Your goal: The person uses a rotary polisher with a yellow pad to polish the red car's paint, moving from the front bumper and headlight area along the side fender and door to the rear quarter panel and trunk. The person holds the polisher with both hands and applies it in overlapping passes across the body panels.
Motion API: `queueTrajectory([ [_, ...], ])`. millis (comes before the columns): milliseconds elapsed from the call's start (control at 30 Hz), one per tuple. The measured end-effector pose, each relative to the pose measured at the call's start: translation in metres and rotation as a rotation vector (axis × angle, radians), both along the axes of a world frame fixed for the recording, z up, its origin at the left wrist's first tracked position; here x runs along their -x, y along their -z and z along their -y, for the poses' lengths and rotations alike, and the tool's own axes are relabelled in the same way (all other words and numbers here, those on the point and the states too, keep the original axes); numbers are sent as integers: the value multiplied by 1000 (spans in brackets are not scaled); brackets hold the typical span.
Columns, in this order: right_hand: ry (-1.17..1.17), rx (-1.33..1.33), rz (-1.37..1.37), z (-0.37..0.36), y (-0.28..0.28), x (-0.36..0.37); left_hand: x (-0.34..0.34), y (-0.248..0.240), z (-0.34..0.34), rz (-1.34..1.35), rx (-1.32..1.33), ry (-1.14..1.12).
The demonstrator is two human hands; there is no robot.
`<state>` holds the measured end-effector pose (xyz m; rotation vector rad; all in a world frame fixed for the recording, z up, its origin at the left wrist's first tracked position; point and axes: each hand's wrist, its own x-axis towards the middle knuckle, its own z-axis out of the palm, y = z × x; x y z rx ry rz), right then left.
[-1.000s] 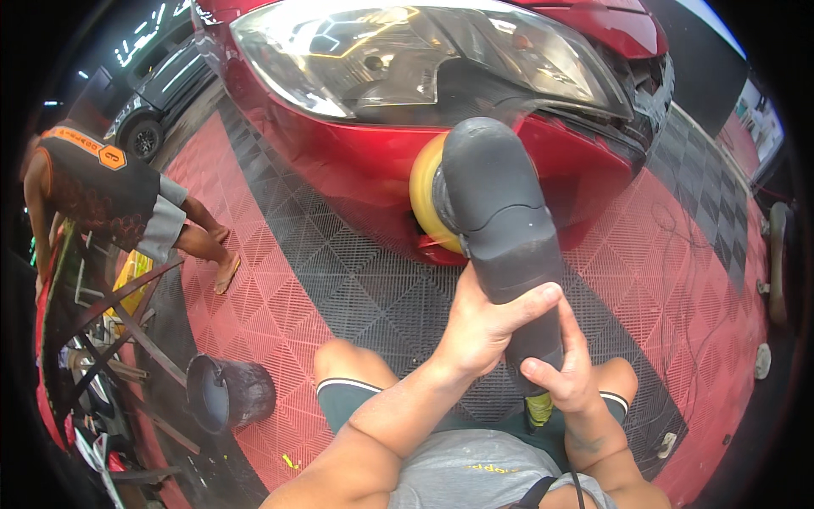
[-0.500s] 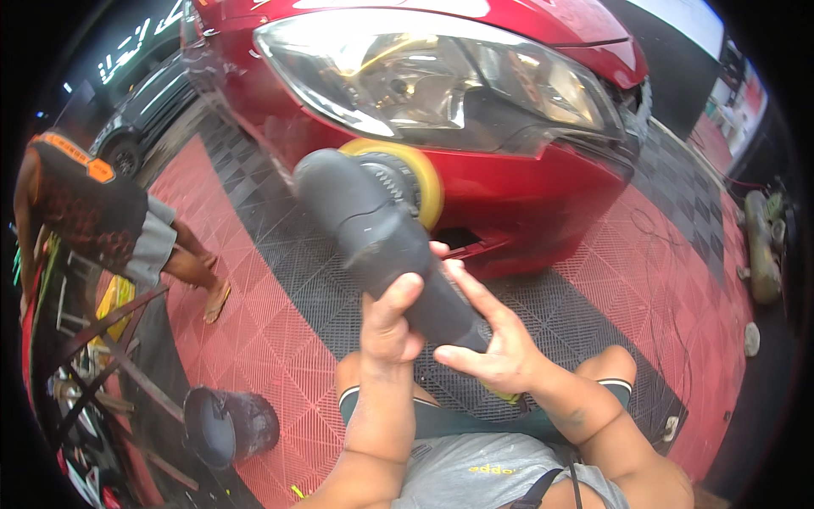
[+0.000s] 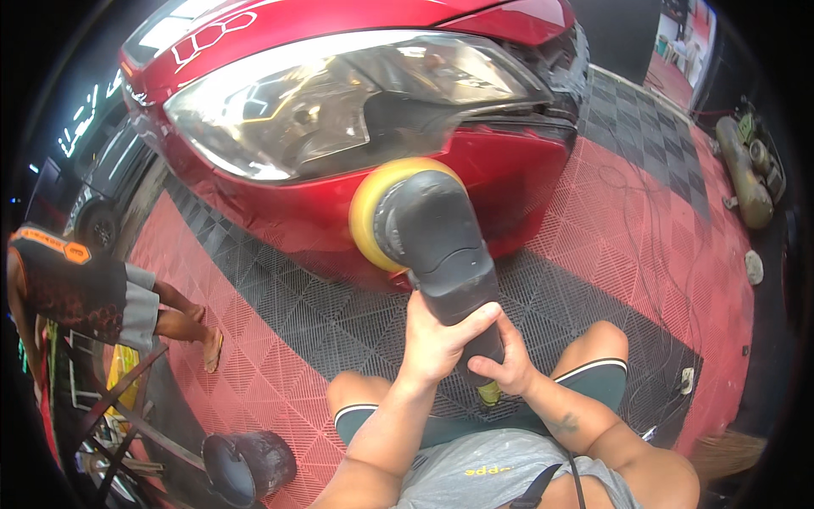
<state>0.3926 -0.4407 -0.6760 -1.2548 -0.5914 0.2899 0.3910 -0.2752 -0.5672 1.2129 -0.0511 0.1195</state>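
Both of my hands are wrapped round a black car polisher (image 3: pixel 441 246) in front of me. My left hand (image 3: pixel 441 338) grips the body below its head, thumb across the top. Further down, my right hand (image 3: pixel 509 356) holds the handle. A round yellow polishing pad (image 3: pixel 366 216) sits on the polisher's head. It lies against or very close to the red bumper (image 3: pixel 500 187); I cannot tell whether it touches. Just above is the car's headlight (image 3: pixel 297 110), a clear lens with yellowish reflections and a dark lower patch.
A black bucket (image 3: pixel 254 465) stands on the red and black floor tiles at lower left, beside a dark metal frame (image 3: pixel 127 407). Another person (image 3: pixel 80 284) is bent over at the left. At the right lie a cable (image 3: pixel 670 280) and an air compressor (image 3: pixel 746 174).
The polisher has swung rightward across the bumper, and its head now tilts the other way. My left hand has shifted right with it. The whole view has turned a little.
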Motion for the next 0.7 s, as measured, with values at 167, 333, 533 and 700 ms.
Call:
queueTrajectory([
  [167, 150, -164, -89, 38, -13, -23, -53, -3, 64, -24, -124, 13],
  [333, 242, -288, -219, 73, -25, -52, -112, -18, 116, -71, -126, 187],
  [533, 137, -164, -90, 91, -34, -48, -79, -16, 112, -109, -29, 58],
  [700, 39, -61, -74, 96, -52, -40, -48, -8, 97, -114, 81, 6],
])
